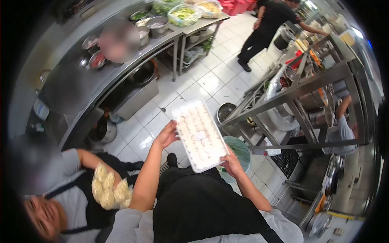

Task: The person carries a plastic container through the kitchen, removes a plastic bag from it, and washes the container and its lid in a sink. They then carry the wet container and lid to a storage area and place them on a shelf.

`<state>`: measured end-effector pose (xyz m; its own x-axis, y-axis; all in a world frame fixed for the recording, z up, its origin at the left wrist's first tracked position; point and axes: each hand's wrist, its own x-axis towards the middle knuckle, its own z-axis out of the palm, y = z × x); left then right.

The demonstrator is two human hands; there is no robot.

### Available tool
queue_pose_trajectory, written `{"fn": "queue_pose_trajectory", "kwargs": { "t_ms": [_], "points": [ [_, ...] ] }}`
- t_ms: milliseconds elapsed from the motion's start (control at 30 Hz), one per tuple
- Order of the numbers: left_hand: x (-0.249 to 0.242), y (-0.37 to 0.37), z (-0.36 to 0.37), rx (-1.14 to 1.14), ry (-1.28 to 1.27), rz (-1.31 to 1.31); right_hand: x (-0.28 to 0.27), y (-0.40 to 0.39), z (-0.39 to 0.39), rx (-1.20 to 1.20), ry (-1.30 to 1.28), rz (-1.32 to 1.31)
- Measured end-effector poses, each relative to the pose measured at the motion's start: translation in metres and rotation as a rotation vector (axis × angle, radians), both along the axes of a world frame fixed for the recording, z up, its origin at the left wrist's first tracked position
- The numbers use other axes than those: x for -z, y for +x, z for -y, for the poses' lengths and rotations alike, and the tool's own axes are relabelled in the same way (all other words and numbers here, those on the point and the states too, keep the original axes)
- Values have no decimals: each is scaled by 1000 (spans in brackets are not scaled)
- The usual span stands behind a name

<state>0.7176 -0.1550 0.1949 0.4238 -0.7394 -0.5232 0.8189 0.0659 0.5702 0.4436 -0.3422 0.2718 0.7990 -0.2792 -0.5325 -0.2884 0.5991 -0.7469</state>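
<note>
A white tray packed with rows of pale round pieces, apparently wrapped in clear film, is held out in front of my black apron. A small label sits near its middle. My left hand grips the tray's left edge. At the lower right corner, my right hand has its fingers closed on the edge. What the pale pieces are, I cannot make out. Below and behind the tray, a bin with a greenish liner stands on the floor.
At my left a person holds clear bags of pale yellow food. A steel counter carries bowls and bagged greens. Metal shelving stands at right. Another person in black stands farther off on the tiled floor.
</note>
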Motion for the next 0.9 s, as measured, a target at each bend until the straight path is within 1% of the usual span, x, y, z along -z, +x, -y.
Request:
{"fn": "queue_pose_trajectory", "kwargs": {
  "t_ms": [33, 67, 100, 133, 167, 200, 233, 267, 300, 367, 400, 433, 467, 500, 533, 567, 600, 633, 700, 733, 767, 833, 900],
  "points": [
    [-16, 18, 19, -1, -121, 85, -7, 9, -6, 33, -14, 7],
    [-34, 33, 35, 1, -244, 170, -14, 18, -13, 29, -81, 79],
    [-53, 40, 48, 39, -263, 173, -17, 21, -12, 26, -152, 144],
    [-71, 43, 57, 6, -279, 203, -14, 20, -3, -23, -317, 152],
    [-81, 43, 63, -23, -285, 224, -25, 20, -5, 24, -317, 137],
    [-88, 48, 74, -7, -302, 240, -47, 28, -6, 13, -398, 153],
    [-100, 57, 85, 40, -300, 236, -59, 35, -4, 1, -476, 168],
    [-114, 67, 94, 99, -310, 238, -60, 40, 2, -21, -608, 183],
    [-122, 76, 105, 153, -322, 245, -61, 46, 8, 22, -602, 179],
    [-120, 81, 131, 203, -342, 265, -60, 56, 24, 10, -424, 221],
    [-124, 85, 141, 232, -348, 298, -68, 67, 27, 36, -400, 182],
    [-129, 88, 149, 255, -352, 332, -66, 79, 33, 61, -397, 185],
    [-137, 96, 159, 276, -346, 334, -66, 94, 41, 96, -397, 109],
    [-145, 106, 170, 321, -329, 392, -64, 108, 50, 121, -396, 29],
    [-150, 118, 182, 355, -308, 449, -59, 125, 60, 122, -386, 29],
    [-154, 133, 195, 353, -304, 453, -52, 143, 73, 178, -417, 50],
    [-157, 147, 206, 369, -307, 511, -50, 158, 84, 231, -438, 67],
    [-159, 158, 214, 380, -311, 571, -50, 169, 92, 221, -429, 70],
    [-169, 178, 227, 312, -294, 578, -55, 197, 116, 207, -579, 64],
    [-171, 186, 234, 259, -279, 566, -58, 210, 127, 193, -555, 98],
    [-171, 197, 241, 255, -270, 563, -59, 221, 139, 187, -547, 97],
    [-173, 215, 249, 210, -218, 532, -79, 244, 160, 73, -549, 13],
    [-179, 234, 266, 180, -232, 524, -78, 267, 183, 47, -560, 41]
  ]
}}
